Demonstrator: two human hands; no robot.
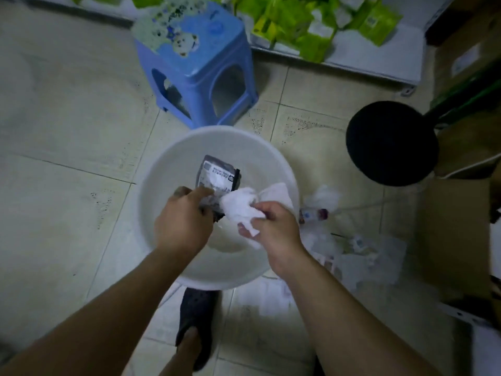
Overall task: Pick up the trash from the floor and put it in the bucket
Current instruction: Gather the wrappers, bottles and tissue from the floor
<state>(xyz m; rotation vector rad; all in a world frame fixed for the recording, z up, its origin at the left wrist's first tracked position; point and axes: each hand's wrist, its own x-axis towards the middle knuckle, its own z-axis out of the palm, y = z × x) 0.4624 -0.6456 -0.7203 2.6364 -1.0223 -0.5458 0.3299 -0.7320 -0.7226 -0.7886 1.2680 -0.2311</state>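
**Deposit step in hand: two pieces held over the bucket**

Both my hands are above the open mouth of the white bucket (168, 169), which stands on the tiled floor (67, 131) in front of the blue stool (198, 74). My left hand (184, 221) has its fingers (200, 191) closed around the lower end of a dark plastic packet (217, 173); the packet's printed label faces up and its top end reaches toward the far wall of the bucket. My right hand (273, 226) pinches a crumpled white tissue (241, 206) between thumb and fingers. The two pieces touch where my hands meet.

Assessment: this is the drop-off stage. Neither piece is released yet. The next move calls for loosening both grips so the items fall inside the rim, not over it.

Condition of items: the packet looks flat, creased and light; the tissue is wadded and soft.

Outstanding: more white scraps and wrappers (349, 240) lie on the floor just right of the bucket, beside a cardboard box (455, 234).
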